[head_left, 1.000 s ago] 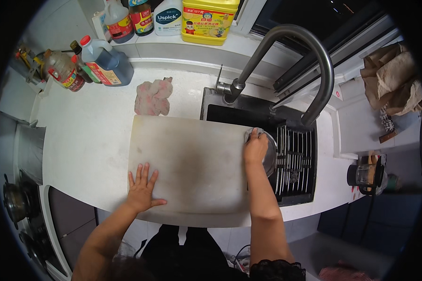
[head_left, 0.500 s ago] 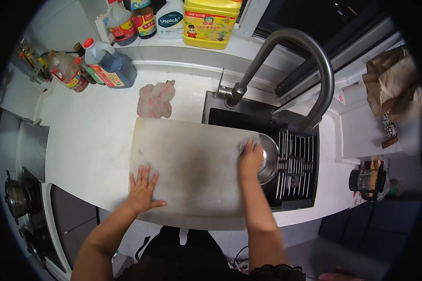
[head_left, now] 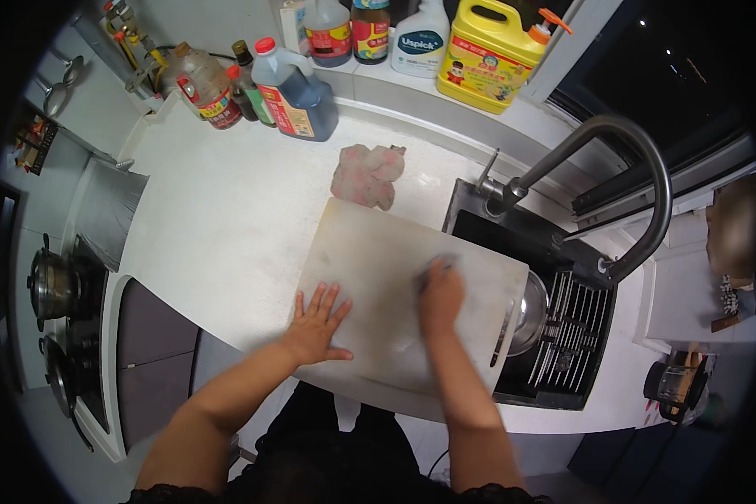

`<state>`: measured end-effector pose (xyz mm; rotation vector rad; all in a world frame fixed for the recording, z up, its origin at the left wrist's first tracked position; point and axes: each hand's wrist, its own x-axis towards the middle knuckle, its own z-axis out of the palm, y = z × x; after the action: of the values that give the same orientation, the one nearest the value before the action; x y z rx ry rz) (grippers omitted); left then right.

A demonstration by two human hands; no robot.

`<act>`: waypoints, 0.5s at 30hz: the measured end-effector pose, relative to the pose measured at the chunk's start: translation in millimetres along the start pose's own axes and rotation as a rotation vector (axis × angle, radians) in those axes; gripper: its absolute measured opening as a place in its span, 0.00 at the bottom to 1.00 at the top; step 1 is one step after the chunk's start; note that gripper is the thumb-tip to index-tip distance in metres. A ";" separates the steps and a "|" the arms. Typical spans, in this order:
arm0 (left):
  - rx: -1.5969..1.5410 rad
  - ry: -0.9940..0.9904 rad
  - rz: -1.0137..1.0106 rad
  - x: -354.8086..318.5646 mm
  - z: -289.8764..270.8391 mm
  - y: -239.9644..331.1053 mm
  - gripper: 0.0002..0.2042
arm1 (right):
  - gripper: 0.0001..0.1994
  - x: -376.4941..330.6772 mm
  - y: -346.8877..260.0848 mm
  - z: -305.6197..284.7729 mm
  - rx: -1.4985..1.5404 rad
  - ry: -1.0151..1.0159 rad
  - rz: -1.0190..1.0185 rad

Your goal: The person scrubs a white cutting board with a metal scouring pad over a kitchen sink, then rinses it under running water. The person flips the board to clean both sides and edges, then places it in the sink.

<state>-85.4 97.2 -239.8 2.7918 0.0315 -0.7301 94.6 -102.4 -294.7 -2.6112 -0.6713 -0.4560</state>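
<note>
The left hand point(head_left: 317, 327) lies flat and open, fingers spread, palm down on the large pale rectangular cutting board point(head_left: 378, 294), pressing near the board's lower left edge. The right hand point(head_left: 439, 294) is closed over something small and grey at its fingertips, pressed against the board's middle; motion blur hides what that thing is, so it cannot be told whether it is a sponge or a cloth. The two hands are near each other on the same board, the right one a little farther from the body than the left.

The board lies partly on the white speckled stone surface point(head_left: 218, 227) and partly over the dark sink point(head_left: 554, 336), its right end reaching past the right hand and over the basin. Just beyond that end, right of the right hand, a shiny steel bowl point(head_left: 527, 312) sits in the sink on a black ribbed rack point(head_left: 575, 332). A dark curved tap point(head_left: 622, 176) arches above the basin, farther out from the right hand.

Ahead of the left hand, touching the board's far edge, a crumpled pink and white cloth point(head_left: 365, 175) rests on the surface. Well beyond it along the wall stand a clear jug of dark liquid with a red cap point(head_left: 294, 92), several smaller bottles, a white spray bottle point(head_left: 420, 38) and a big yellow plastic jug point(head_left: 491, 55). Far to the left of the left hand, steel pots point(head_left: 50, 286) sit on a stove.
</note>
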 end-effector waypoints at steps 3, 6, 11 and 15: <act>-0.037 -0.045 0.020 0.9 -2.3 -4.6 0.50 | 0.09 -66.0 -71.6 -14.7 0.245 -0.232 -0.103; -0.081 -0.069 0.099 -2.2 -4.6 -20.8 0.50 | 0.09 -61.3 -79.6 -10.6 0.289 -0.367 0.214; -0.126 -0.048 0.310 4.8 8.8 -46.3 0.48 | 0.21 29.3 -71.1 20.9 0.184 0.032 0.373; -0.109 -0.031 0.359 -0.7 1.6 -57.5 0.47 | 0.09 -53.3 -120.8 12.0 -0.005 -0.023 0.013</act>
<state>-91.6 152.5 -254.6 2.5797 -0.4111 -0.6572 -9.5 -20.5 -290.3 -2.6275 -0.6617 -0.4248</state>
